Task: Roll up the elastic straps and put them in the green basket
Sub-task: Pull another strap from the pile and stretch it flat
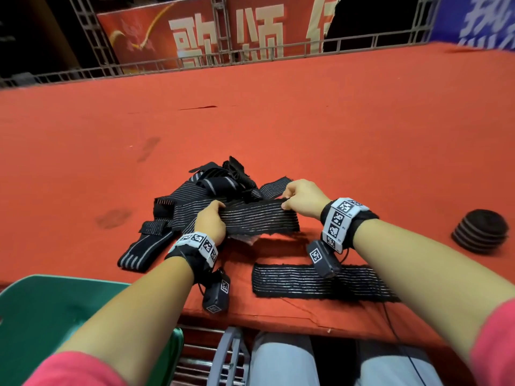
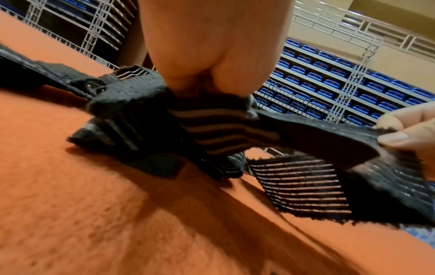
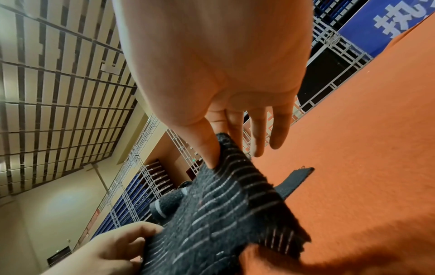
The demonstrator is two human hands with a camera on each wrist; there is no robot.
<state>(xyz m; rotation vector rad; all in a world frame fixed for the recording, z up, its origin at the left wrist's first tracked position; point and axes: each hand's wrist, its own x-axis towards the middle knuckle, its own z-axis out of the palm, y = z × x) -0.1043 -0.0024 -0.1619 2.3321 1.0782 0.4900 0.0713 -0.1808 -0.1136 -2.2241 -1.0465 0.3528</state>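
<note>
Both hands hold one black elastic strap with thin grey stripes (image 1: pixel 259 217) a little above the red table. My left hand (image 1: pixel 210 218) grips its left part, fingers curled over the far edge. My right hand (image 1: pixel 298 197) pinches its far right corner (image 3: pixel 223 147) between thumb and forefinger, the other fingers straight. Behind it lies a tangled pile of black straps (image 1: pixel 211 182). Another strap (image 1: pixel 312 281) lies flat near the front edge, under my right wrist. A rolled strap (image 1: pixel 480 229) sits at the right. The green basket (image 1: pixel 41 316) is at the lower left, below the table's edge.
The red felt table (image 1: pixel 278 121) stretches wide and bare behind the pile. A metal truss rail (image 1: pixel 223 57) and red and blue banners stand beyond its far edge. My knees and a grey chair frame (image 1: pixel 231 355) are under the front edge.
</note>
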